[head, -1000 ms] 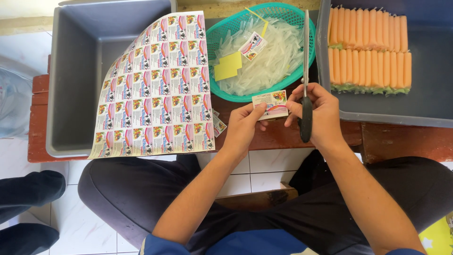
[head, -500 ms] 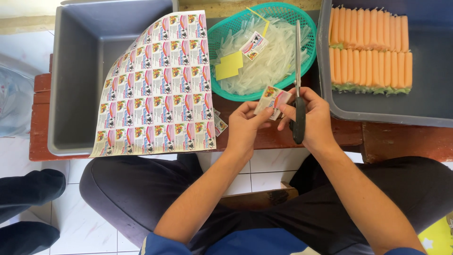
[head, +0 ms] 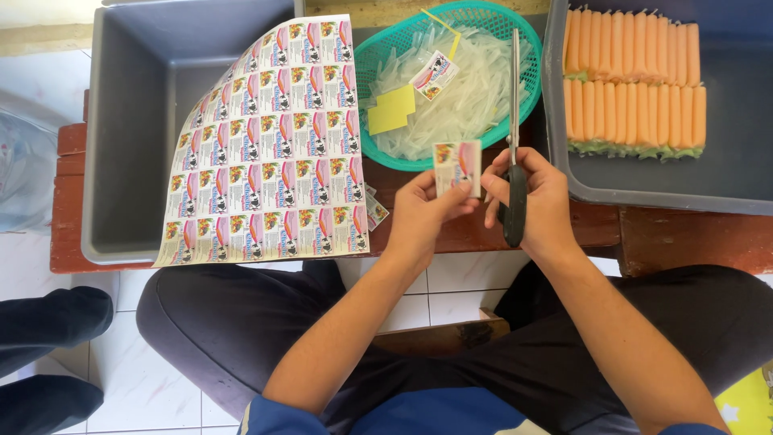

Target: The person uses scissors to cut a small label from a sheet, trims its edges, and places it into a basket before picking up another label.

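Observation:
My left hand [head: 425, 211] pinches a small colourful printed label [head: 457, 167] and holds it upright above the wooden bench. My right hand [head: 538, 193] grips black-handled scissors [head: 514, 137], blades shut and pointing away from me, just right of the label; its fingertips also touch the label's right edge. A large sheet of the same printed labels [head: 270, 145] drapes over the rim of a grey tub at my left.
A teal basket [head: 372, 60] holds clear plastic strips, yellow slips and one cut label. A grey tub [head: 725, 173] at right holds rows of orange sticks. An empty grey tub [head: 129, 121] stands at left. Loose cut labels [head: 374, 209] lie on the bench. Another person's legs [head: 48, 354] are at lower left.
Both hands rose and shifted slightly toward the basket. The label turned from lying flat to standing upright between my fingers, and the scissors swung more vertical.

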